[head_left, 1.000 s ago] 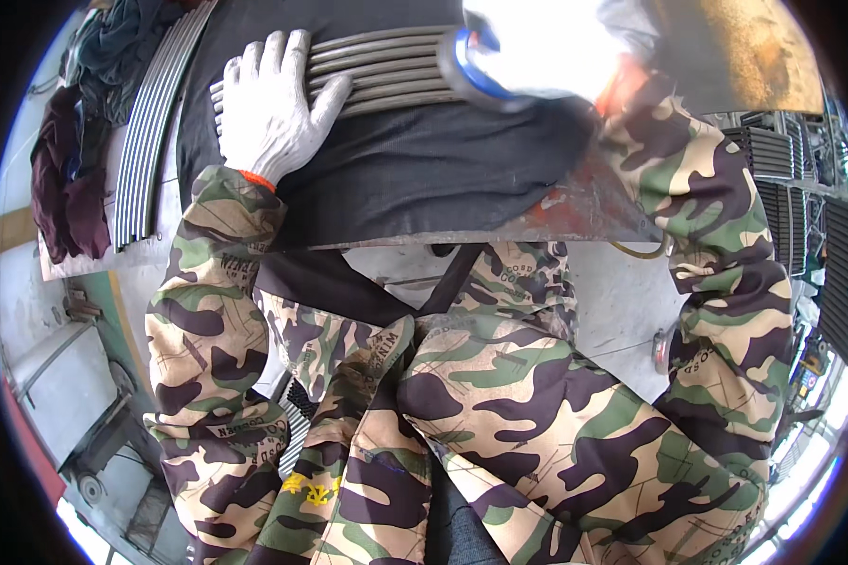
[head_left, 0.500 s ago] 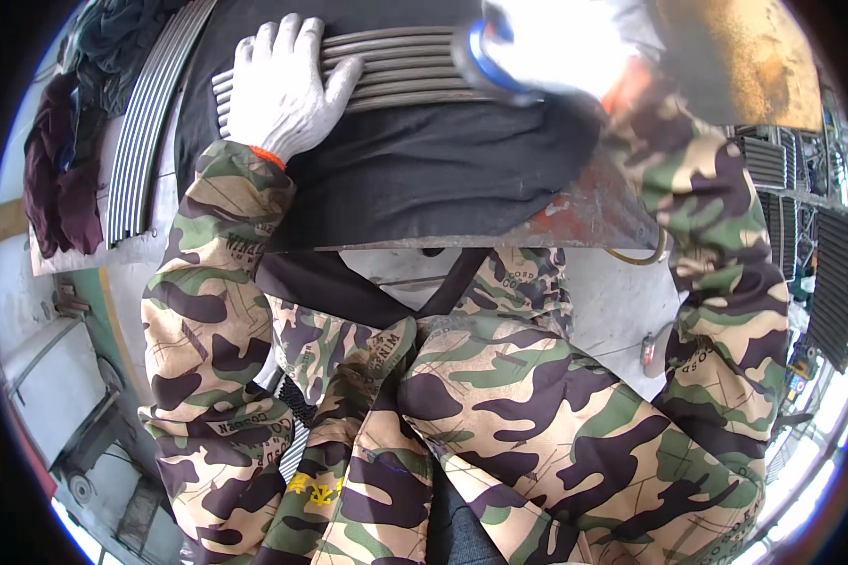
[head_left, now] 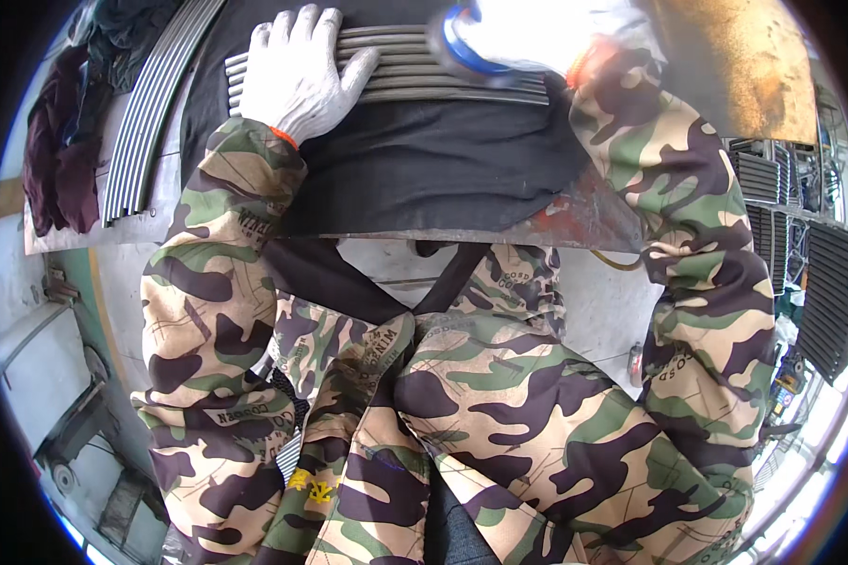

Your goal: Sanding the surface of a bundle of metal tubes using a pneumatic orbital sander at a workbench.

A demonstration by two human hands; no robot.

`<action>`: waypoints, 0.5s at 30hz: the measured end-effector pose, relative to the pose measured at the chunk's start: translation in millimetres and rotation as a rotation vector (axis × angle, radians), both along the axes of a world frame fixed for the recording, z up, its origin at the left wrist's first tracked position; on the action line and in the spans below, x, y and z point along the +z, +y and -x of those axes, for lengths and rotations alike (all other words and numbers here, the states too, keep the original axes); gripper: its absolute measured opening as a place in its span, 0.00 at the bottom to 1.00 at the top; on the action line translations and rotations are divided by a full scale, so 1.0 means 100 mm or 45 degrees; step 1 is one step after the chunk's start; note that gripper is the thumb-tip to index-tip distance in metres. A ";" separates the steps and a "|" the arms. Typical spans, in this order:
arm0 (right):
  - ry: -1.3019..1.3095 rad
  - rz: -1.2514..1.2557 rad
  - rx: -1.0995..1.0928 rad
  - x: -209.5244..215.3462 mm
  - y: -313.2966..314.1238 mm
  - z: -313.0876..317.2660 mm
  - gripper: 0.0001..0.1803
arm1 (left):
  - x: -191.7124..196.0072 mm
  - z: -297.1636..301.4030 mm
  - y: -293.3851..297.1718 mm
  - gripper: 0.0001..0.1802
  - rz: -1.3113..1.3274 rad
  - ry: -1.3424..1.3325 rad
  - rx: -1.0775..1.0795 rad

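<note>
Several grey metal rods (head_left: 415,69) lie side by side in a flat row on a black cloth (head_left: 415,169). My left hand (head_left: 303,80), in a white knit glove with an orange cuff, rests flat across their left part with the fingers stretched out and the thumb apart. Over the right part of the row is my right hand (head_left: 556,33), also in a white glove, overexposed and smeared. It grips a round tool with a blue edge (head_left: 469,47), low over or touching the rods; blur hides its exact kind and contact. The rods' right ends show below the right wrist.
Another row of long rods (head_left: 155,118) lies at the left of the table, beside dark crumpled clothing (head_left: 66,151). A rusty yellowish board (head_left: 740,66) stands at the far right. Racks with stacked dark bars (head_left: 824,292) are further right. The table's metal edge (head_left: 575,226) faces me.
My right hand and the blue-edged tool have moved left along the rods, uncovering their right ends. My left hand stays flat on the rods; the whole view has shifted slightly.
</note>
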State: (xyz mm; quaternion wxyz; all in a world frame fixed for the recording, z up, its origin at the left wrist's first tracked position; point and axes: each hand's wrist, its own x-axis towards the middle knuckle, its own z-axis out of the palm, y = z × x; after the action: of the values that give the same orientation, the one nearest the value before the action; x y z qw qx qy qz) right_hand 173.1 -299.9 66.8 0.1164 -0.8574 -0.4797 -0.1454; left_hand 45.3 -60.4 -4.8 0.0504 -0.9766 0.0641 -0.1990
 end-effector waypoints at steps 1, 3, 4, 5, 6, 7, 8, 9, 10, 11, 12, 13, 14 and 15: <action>0.051 0.061 -0.006 0.02 0.04 0.04 0.12 | 0.00 0.03 0.02 0.36 0.029 0.004 -0.003; 0.182 0.131 0.007 0.13 0.10 0.28 0.13 | 0.04 0.11 0.07 0.35 0.027 0.017 0.022; 0.174 0.197 0.022 0.15 -0.05 0.35 0.13 | -0.06 0.01 -0.08 0.35 0.074 0.016 -0.018; 0.182 0.221 -0.034 0.14 -0.15 0.29 0.13 | -0.17 -0.12 -0.20 0.35 0.096 -0.058 -0.073; 0.199 0.222 -0.099 0.16 -0.29 0.22 0.13 | -0.22 -0.23 -0.32 0.35 0.121 -0.054 -0.113; 0.136 0.170 -0.091 0.13 -0.14 0.16 0.12 | -0.14 -0.14 -0.16 0.35 0.061 -0.059 -0.063; 0.074 0.118 -0.089 0.06 -0.01 0.07 0.12 | -0.06 -0.05 -0.02 0.35 0.003 -0.064 -0.018; -0.043 0.042 -0.028 0.03 0.09 0.07 0.12 | -0.02 -0.02 0.01 0.35 0.024 -0.019 -0.007; -0.042 0.035 -0.017 0.03 0.09 0.13 0.12 | -0.03 0.00 0.04 0.35 0.018 -0.018 0.005; 0.011 0.058 0.029 0.03 0.06 0.23 0.12 | -0.04 0.02 0.07 0.35 0.012 -0.024 0.010; 0.061 0.122 0.038 0.09 -0.07 0.29 0.13 | -0.13 -0.07 -0.05 0.35 0.047 -0.034 -0.019; 0.095 0.126 0.047 0.09 -0.18 0.27 0.13 | -0.19 -0.18 -0.15 0.36 0.068 -0.014 -0.051; 0.095 0.162 0.018 0.04 -0.27 0.18 0.13 | -0.25 -0.28 -0.26 0.36 0.104 -0.017 -0.078; 0.064 0.094 -0.005 0.03 -0.07 0.10 0.13 | -0.12 -0.17 -0.03 0.35 0.012 -0.017 -0.006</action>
State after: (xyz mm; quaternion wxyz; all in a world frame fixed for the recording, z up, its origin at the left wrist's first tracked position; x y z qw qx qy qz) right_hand 162.6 -306.5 69.6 0.0963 -0.8655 -0.4799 -0.1061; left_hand 62.5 -63.5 -16.9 0.0457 -0.9753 0.0652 -0.2058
